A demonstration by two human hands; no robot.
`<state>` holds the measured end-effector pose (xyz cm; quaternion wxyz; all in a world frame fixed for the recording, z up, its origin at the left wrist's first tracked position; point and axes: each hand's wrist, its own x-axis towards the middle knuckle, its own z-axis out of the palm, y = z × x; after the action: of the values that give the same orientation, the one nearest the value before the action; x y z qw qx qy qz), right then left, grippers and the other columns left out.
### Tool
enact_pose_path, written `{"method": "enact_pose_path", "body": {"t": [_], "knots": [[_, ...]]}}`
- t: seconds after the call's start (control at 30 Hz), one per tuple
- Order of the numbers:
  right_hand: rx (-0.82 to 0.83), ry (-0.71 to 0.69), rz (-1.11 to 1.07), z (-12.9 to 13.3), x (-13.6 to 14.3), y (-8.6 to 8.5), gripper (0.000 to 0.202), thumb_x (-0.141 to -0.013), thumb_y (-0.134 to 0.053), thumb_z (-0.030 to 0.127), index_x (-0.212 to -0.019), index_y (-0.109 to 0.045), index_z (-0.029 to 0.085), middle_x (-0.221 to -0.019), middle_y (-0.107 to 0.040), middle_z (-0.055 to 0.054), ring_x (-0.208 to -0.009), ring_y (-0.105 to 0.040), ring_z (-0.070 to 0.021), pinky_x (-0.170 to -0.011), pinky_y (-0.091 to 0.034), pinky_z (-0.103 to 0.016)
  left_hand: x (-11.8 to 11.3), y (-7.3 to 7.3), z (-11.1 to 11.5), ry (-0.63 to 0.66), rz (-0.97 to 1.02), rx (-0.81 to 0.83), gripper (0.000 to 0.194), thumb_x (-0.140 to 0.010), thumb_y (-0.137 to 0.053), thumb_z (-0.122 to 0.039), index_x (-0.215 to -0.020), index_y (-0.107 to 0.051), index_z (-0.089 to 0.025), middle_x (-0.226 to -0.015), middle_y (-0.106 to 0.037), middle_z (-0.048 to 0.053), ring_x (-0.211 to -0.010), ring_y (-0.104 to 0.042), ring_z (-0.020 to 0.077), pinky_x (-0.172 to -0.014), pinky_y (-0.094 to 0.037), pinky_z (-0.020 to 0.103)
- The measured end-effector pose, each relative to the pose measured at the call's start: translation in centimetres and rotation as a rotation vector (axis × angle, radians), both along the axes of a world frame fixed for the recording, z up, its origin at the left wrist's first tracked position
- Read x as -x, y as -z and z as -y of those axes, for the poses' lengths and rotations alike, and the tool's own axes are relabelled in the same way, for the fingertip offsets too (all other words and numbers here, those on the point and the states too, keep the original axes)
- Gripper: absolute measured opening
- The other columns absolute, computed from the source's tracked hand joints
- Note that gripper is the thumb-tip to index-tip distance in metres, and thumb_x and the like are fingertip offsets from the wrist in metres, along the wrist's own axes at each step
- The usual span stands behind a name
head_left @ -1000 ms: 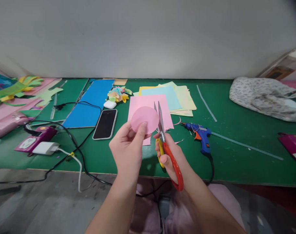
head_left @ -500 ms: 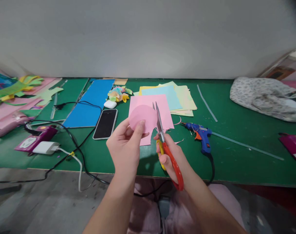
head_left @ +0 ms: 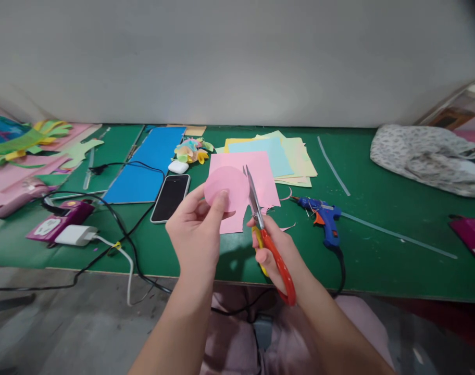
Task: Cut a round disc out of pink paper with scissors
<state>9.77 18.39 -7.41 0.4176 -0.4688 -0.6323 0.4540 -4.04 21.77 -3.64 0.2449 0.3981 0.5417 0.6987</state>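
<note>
Between the thumb and fingers of my left hand (head_left: 200, 224) is a round piece of pink paper (head_left: 227, 185). My right hand (head_left: 278, 250) grips a pair of scissors (head_left: 274, 255) with red and yellow handles. Their blades point up and away, slightly parted, close to the right edge of the pink circle; whether they touch it I cannot tell. Below both hands a pink sheet (head_left: 263, 179) with a ragged cut lower edge lies on the green table (head_left: 362, 219). Thin pink offcuts (head_left: 287, 227) lie at its right.
Coloured papers (head_left: 300, 156) lie behind the pink sheet. A blue glue gun (head_left: 327, 219) with a long glue stick rests at right. To the left are a phone (head_left: 171, 198), a white case (head_left: 178, 166), paper flowers (head_left: 192, 151), a blue board (head_left: 147, 166) and tangled cables (head_left: 122, 229).
My left hand has shifted slightly left with the pink circle, away from the scissors. The scissors have stayed nearly in place in my right hand.
</note>
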Motion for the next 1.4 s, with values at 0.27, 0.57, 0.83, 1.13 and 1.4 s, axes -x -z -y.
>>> {"method": "enact_pose_path", "body": {"t": [0.27, 0.57, 0.83, 1.13, 1.4], "knots": [[0.035, -0.017, -0.01, 0.0, 0.0, -0.5, 0.089, -0.067, -0.038, 0.099, -0.109, -0.056, 0.023, -0.072, -0.05, 0.003, -0.056, -0.039, -0.0125, -0.051, -0.032, -0.026, 0.4, -0.1, -0.2, -0.008, -0.025, -0.013, 0.029, -0.074, -0.082, -0.034, -0.098, -0.08, -0.019, -0.066, -0.072, -0.004, -0.059, -0.067, 0.0087, -0.059, -0.063, 0.019], [0.044, -0.012, -0.005, 0.0, 0.0, -0.6, 0.09, -0.065, -0.039, 0.099, -0.108, -0.055, 0.023, -0.07, -0.048, 0.004, -0.055, -0.038, -0.0117, -0.052, -0.033, -0.025, 0.9, -0.2, -0.4, 0.018, -0.023, -0.048, 0.024, -0.075, -0.081, -0.03, -0.097, -0.081, -0.021, -0.067, -0.072, -0.004, -0.058, -0.066, 0.0075, -0.056, -0.063, 0.017], [0.029, -0.002, 0.011, 0.0, 0.0, -0.5, 0.089, -0.065, -0.038, 0.099, -0.107, -0.055, 0.023, -0.068, -0.047, 0.005, -0.056, -0.038, -0.012, -0.053, -0.035, -0.025, 1.2, -0.2, -0.6, 0.019, -0.014, -0.057, 0.027, -0.074, -0.083, -0.031, -0.099, -0.08, -0.022, -0.069, -0.074, -0.004, -0.06, -0.067, 0.0075, -0.056, -0.062, 0.016], [0.02, -0.031, -0.008, 0.0, -0.1, -0.5, 0.083, -0.068, -0.042, 0.097, -0.104, -0.055, 0.023, -0.063, -0.044, 0.007, -0.055, -0.037, -0.012, -0.053, -0.033, -0.025, 1.9, -0.5, -0.7, 0.011, -0.018, -0.038, 0.028, -0.074, -0.083, -0.033, -0.099, -0.08, -0.022, -0.072, -0.076, -0.003, -0.06, -0.068, 0.0093, -0.056, -0.063, 0.02], [0.088, -0.013, -0.096, -0.3, 0.0, 0.3, 0.098, -0.055, -0.045, 0.101, -0.115, -0.055, 0.024, -0.08, -0.053, 0.002, -0.06, -0.047, -0.0136, -0.058, -0.041, -0.028, 1.2, -0.3, -0.4, 0.057, 0.047, -0.01, 0.016, -0.074, -0.082, -0.027, -0.087, -0.079, -0.019, -0.049, -0.061, -0.008, -0.038, -0.049, 0.004, -0.034, -0.038, 0.013]]}}
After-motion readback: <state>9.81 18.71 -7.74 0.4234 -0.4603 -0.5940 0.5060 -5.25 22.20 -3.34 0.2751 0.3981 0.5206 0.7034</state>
